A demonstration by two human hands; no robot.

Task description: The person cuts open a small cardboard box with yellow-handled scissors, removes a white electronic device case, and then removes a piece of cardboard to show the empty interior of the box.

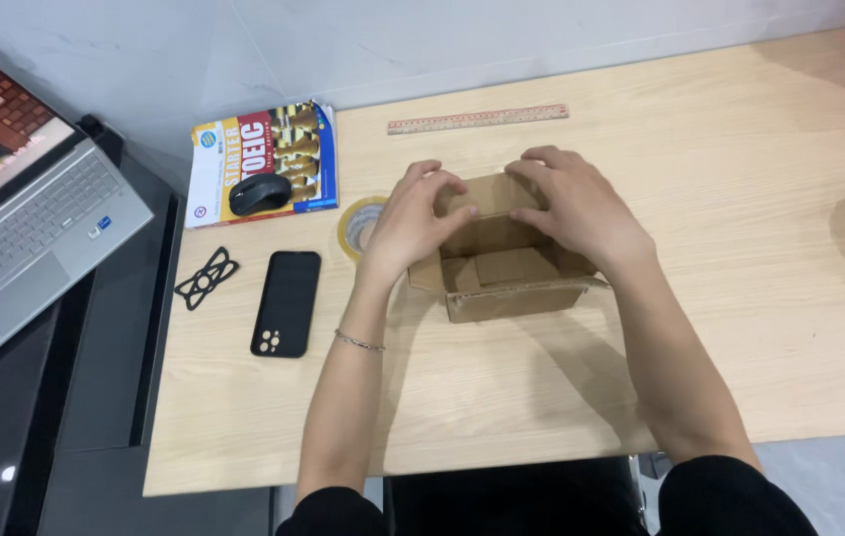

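— Why are both hands on that small cardboard box (502,268)?

— They steady it mid-desk. The left hand (413,220) grips the left wall and flap; the right hand (571,206) curls over the far flap, fingers pressing it inward. The box sits open, its mouth up.

— And around it?

— A pale wooden desk (740,328). A tape roll (357,223) lies just beside the left wrist, a black phone (286,303) face down, a ruler (478,118) beyond, a mouse (260,195) on a book (293,139), a laptop (25,208) off left.
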